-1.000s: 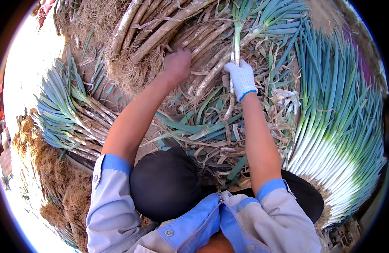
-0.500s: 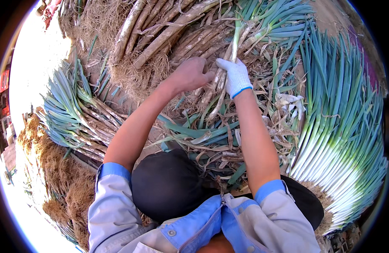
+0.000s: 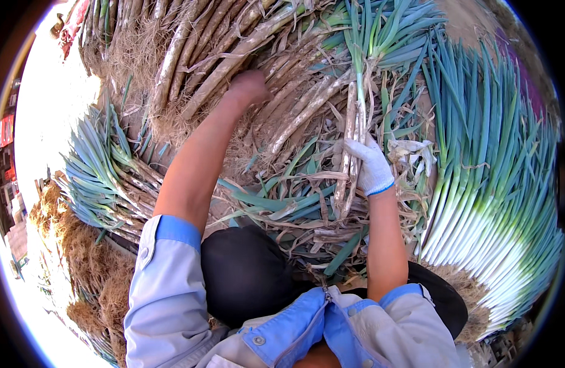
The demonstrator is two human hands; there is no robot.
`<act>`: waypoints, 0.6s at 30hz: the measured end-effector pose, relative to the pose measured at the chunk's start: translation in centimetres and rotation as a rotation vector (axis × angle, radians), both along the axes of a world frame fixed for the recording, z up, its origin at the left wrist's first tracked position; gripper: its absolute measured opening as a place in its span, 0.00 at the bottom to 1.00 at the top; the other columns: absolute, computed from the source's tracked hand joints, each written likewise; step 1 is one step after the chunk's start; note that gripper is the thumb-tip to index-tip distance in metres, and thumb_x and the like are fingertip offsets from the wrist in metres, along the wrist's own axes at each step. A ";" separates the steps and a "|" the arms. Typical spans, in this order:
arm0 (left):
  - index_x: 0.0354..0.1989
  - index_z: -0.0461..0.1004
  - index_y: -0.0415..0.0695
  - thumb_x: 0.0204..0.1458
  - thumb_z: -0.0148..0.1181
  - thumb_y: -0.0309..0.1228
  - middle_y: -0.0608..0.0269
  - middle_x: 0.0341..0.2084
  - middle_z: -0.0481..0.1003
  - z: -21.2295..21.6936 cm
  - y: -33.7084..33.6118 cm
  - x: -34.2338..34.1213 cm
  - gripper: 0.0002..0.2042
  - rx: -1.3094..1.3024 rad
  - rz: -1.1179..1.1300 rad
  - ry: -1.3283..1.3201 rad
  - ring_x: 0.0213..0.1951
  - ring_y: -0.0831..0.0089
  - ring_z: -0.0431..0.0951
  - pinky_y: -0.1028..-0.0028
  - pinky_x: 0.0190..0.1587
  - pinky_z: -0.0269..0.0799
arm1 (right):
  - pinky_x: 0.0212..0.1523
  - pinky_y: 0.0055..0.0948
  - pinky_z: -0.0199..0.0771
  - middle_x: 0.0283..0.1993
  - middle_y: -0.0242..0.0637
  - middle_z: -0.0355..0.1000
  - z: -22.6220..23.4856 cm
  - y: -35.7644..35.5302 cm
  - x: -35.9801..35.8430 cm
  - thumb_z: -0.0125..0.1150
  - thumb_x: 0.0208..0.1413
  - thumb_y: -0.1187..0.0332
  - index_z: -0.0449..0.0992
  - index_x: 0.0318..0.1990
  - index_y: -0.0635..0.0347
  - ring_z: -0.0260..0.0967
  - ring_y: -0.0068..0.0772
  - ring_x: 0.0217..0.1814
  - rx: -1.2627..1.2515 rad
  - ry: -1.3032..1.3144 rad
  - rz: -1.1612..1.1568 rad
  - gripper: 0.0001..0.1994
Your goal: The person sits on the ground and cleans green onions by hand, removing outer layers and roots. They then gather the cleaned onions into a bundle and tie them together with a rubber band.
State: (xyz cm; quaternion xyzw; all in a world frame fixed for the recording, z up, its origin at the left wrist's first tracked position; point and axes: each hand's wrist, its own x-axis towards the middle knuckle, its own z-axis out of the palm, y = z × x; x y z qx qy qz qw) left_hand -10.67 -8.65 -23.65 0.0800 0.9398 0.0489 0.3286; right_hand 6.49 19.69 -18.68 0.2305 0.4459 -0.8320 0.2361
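In my right hand (image 3: 374, 167), which wears a white knit glove with a blue cuff edge, are a few long green onions (image 3: 359, 110). Their pale, partly dirty stalks run through the grip, and their green tops point away from me. Bare and slightly blurred, my left hand (image 3: 250, 88) reaches forward to the pile of unpeeled green onions (image 3: 206, 92) with brown, soil-covered stalks. Its fingers are hidden, so whether it grasps one is unclear. Dry peeled leaves (image 3: 319, 184) lie between and below my hands.
On the right lies a large spread of cleaned green onions (image 3: 472, 196) with white stalks and green tops. A smaller unpeeled bundle (image 3: 117, 178) rests at left, above a heap of onions with brown roots (image 3: 92, 257). My dark-clad knee (image 3: 239, 276) is below the peeled leaves.
My left hand has left the onions beside my right hand and moved forward and left to the brown pile. The right hand has drawn back slightly right, carrying its onions, now more upright.
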 end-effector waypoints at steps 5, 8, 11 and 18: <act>0.43 0.80 0.34 0.44 0.66 0.39 0.41 0.45 0.79 0.7 -0.4 -0.9 0.22 -0.029 0.001 -0.063 0.47 0.51 0.80 0.62 0.53 0.75 | 0.32 0.31 0.79 0.33 0.41 0.76 0.9 0.3 0.7 0.59 0.56 0.68 0.71 0.50 0.65 0.75 0.34 0.30 -0.078 0.048 -0.052 0.16; 0.44 0.79 0.32 0.44 0.65 0.40 0.39 0.46 0.78 0.7 1.2 -1.0 0.23 -0.057 -0.035 -0.060 0.48 0.49 0.80 0.61 0.54 0.74 | 0.33 0.32 0.82 0.38 0.43 0.77 1.5 1.6 1.1 0.58 0.57 0.69 0.71 0.52 0.66 0.78 0.35 0.32 -0.068 0.029 -0.083 0.17; 0.44 0.79 0.30 0.44 0.65 0.40 0.37 0.45 0.78 0.6 1.0 0.0 0.25 -0.057 -0.041 0.001 0.49 0.48 0.79 0.62 0.55 0.73 | 0.41 0.29 0.78 0.40 0.40 0.77 -1.0 0.1 1.4 0.61 0.55 0.70 0.69 0.58 0.65 0.77 0.32 0.38 -0.059 0.009 0.056 0.22; 0.32 0.79 0.29 0.39 0.67 0.38 0.37 0.28 0.78 5.2 0.9 1.6 0.21 0.167 0.095 0.097 0.36 0.51 0.82 0.60 0.43 0.75 | 0.52 0.25 0.69 0.45 0.32 0.73 -0.7 -2.4 2.3 0.65 0.52 0.68 0.70 0.61 0.65 0.70 0.24 0.47 0.068 0.135 0.059 0.27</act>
